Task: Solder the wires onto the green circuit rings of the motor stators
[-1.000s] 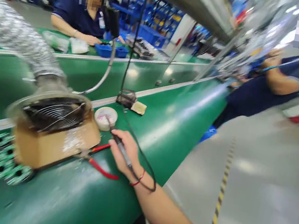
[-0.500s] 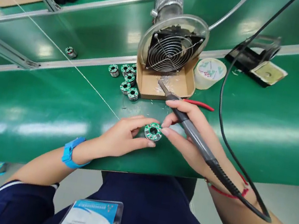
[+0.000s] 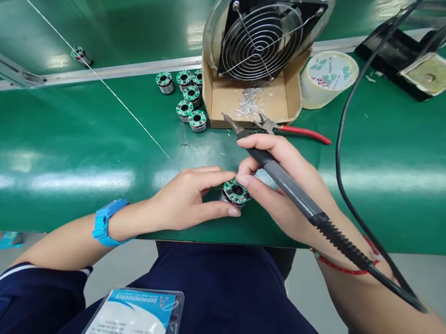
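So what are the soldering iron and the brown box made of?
The soldering iron: handle probably matte plastic, smooth and grey; tip likely metal, dull and brownish. The brown box: apparently matte cardboard, with plain tan, thin walls.

- Passage: green bench [image 3: 418, 161] right of the cable [image 3: 340, 136].
- Left approach: white strand [image 3: 129, 111] slants down toward the left hand [image 3: 187, 195].
- Beyond the right hand [image 3: 311, 179]: pliers [image 3: 304, 132], box [image 3: 222, 98] and fan [image 3: 263, 39] obstruct.

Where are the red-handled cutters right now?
In the head view, right of centre: the red-handled cutters lie with their metal head at the front edge of the cardboard tray, just beyond the person's right hand.
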A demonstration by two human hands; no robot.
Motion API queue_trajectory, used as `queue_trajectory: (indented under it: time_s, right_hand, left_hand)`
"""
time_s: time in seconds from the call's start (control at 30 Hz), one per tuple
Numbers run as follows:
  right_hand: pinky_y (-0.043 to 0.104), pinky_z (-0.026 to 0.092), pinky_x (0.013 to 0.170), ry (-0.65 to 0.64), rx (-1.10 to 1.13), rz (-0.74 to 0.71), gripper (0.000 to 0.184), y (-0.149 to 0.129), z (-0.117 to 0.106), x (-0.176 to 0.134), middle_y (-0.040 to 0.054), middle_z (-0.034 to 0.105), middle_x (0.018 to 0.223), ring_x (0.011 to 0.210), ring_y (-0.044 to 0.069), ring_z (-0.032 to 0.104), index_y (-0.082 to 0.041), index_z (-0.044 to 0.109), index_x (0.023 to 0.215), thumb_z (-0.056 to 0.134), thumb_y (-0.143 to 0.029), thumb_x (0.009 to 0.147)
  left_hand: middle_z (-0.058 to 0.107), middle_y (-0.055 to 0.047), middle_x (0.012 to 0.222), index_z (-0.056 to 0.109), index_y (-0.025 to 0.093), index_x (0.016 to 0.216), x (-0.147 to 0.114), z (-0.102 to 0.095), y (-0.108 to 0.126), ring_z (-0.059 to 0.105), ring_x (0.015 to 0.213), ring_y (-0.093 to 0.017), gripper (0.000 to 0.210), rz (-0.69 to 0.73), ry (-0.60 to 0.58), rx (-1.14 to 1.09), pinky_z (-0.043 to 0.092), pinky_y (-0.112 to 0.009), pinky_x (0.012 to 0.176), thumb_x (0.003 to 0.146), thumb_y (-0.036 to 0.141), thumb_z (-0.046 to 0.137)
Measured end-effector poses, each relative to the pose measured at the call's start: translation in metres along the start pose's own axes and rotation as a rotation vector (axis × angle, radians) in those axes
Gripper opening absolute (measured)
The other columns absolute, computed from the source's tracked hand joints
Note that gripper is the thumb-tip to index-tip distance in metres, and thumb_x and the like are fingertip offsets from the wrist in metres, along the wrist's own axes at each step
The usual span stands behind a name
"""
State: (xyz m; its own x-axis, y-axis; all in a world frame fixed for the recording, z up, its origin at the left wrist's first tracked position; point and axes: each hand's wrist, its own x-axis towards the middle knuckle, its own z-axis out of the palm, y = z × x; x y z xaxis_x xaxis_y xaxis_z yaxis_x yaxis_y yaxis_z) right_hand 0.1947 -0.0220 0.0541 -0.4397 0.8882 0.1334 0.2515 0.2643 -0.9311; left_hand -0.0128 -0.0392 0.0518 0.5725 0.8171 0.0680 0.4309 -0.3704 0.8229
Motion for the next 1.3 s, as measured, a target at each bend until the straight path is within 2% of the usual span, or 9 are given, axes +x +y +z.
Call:
queue_trajectory:
  time_s: [0.37,0.53,0.63,0.73,0.83,0.93,1.07,1.17,1.3]
  right_hand:
    - [0.019,0.052,0.068,0.01,-0.091,-0.04,0.031,0.011,0.006,-0.003,-0.0059,0.061,0.082,0.068,0.005,0.06,-0.026,0.048,0.128,0.053,-0.029,0.098]
    - [0.031,0.057,0.091,0.196,-0.171,-0.045,0.056,0.021,0.015,-0.007,0.0023,0.064,0.104,0.095,0.014,0.066,-0.025,0.043,0.139,0.065,-0.046,0.092]
    - [0.04,0.057,0.094,0.177,-0.357,-0.042,0.06,0.03,0.022,-0.008,0.0068,0.066,0.11,0.101,0.021,0.066,-0.023,0.048,0.137,0.069,-0.051,0.088]
    - [0.047,0.056,0.092,0.115,-0.494,-0.065,0.05,0.041,0.028,-0.004,0.01,0.067,0.112,0.102,0.026,0.066,-0.02,0.052,0.135,0.063,-0.04,0.09]
    - [0.048,0.056,0.09,0.038,-0.544,-0.11,0.047,0.048,0.028,0.001,0.0112,0.069,0.116,0.105,0.027,0.065,-0.02,0.053,0.136,0.056,-0.024,0.09]
    - [0.045,0.057,0.098,0.015,-0.456,-0.174,0.045,0.045,0.025,0.001,0.0073,0.071,0.126,0.117,0.023,0.066,-0.024,0.053,0.139,0.051,-0.019,0.094]
    - [0.035,0.059,0.098,0.259,-0.309,-0.121,0.044,0.038,0.017,-0.017,0.0044,0.075,0.118,0.104,0.016,0.072,-0.028,0.057,0.141,0.057,-0.022,0.097]
    - [0.031,0.061,0.078,0.452,-0.168,-0.093,0.036,0.038,0.014,-0.037,0.0039,0.076,0.101,0.082,0.015,0.072,-0.027,0.07,0.125,0.068,-0.022,0.09]
    - [0.025,0.054,0.051,0.575,0.033,-0.082,0.021,0.044,0.016,-0.053,-0.0006,0.073,0.084,0.06,0.011,0.067,-0.026,0.076,0.108,0.069,-0.025,0.088]
  left_hand:
    - [0.05,0.005,0.071,0.071,0.016,0.116,0.0,0.002,-0.005,0.042,0.061,-0.008,0.033,-0.02,-0.017,-0.008,0.038,-0.022,0.061,0.093,0.039,0.072]
    - [0.059,0.001,0.086,0.065,0.016,0.116,0.008,0.005,-0.01,0.052,0.072,-0.012,0.03,-0.048,0.057,0.131,0.041,-0.025,0.065,0.091,0.031,0.073]
    - [0.061,-0.005,0.101,0.06,0.017,0.113,0.011,0.009,-0.018,0.057,0.089,-0.017,0.025,-0.136,0.055,0.239,0.045,-0.029,0.073,0.089,0.022,0.064]
    - [0.059,-0.007,0.108,0.053,0.017,0.117,0.011,0.01,-0.033,0.057,0.093,-0.017,0.033,-0.227,0.051,0.138,0.048,-0.031,0.075,0.085,0.016,0.06]
    - [0.055,-0.002,0.096,0.049,0.019,0.11,0.009,0.007,-0.049,0.052,0.076,-0.011,0.031,-0.296,0.13,-0.121,0.046,-0.025,0.066,0.081,0.009,0.053]
    - [0.052,0.001,0.083,0.05,0.019,0.094,0.008,0.004,-0.057,0.051,0.073,-0.01,0.023,-0.264,0.199,-0.227,0.045,-0.024,0.065,0.08,0.004,0.043]
    - [0.056,0.0,0.084,0.057,0.017,0.097,0.007,0.005,-0.049,0.053,0.075,-0.009,0.023,-0.126,0.258,-0.084,0.045,-0.024,0.068,0.085,0.002,0.044]
    - [0.058,0.001,0.084,0.058,0.017,0.108,0.006,0.009,-0.044,0.053,0.073,-0.008,0.03,-0.049,0.256,0.024,0.045,-0.022,0.067,0.085,0.0,0.047]
    - [0.058,0.002,0.084,0.055,0.016,0.111,0.004,0.013,-0.044,0.054,0.072,-0.008,0.033,-0.011,0.258,0.087,0.045,-0.022,0.065,0.084,-0.001,0.048]
